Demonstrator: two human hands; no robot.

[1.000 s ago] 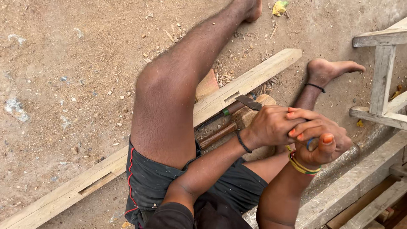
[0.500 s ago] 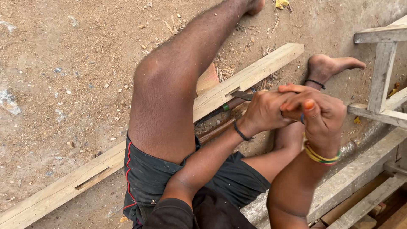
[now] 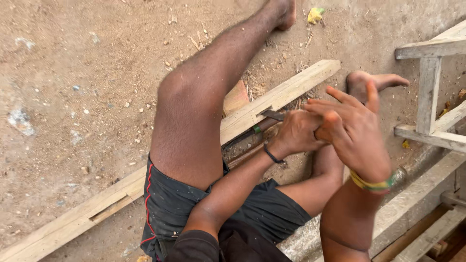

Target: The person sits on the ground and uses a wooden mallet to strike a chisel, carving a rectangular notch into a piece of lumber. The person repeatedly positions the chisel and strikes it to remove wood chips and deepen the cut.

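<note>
So, nearest first, working outward:

Right hand: right hand (image 3: 357, 128) is closest to the camera, wrist wearing a yellow-green band (image 3: 371, 184). Fingers are loosely spread, index and middle sticking up and out, palm side resting against the back of the other hand. Not gripping anything I can see.

Left hand: left hand (image 3: 297, 132) is curled into a tight fist around the handle of a chisel (image 3: 273, 115), black band on that wrist. Fist sits right under the right hand's palm, the two touching.

Chisel: only the dark metal blade pokes out left of the fist, its tip down on the plank; handle is hidden inside the grip.

Plank: long pale wooden plank (image 3: 286, 92) runs diagonally across the dirt, passing under the raised knee, with a slot cut near the lower left end.

Further out: grey wooden frame (image 3: 429, 87) at right, sandy ground (image 3: 77, 73) all around, a yellow scrap (image 3: 314, 14) up top.
</note>
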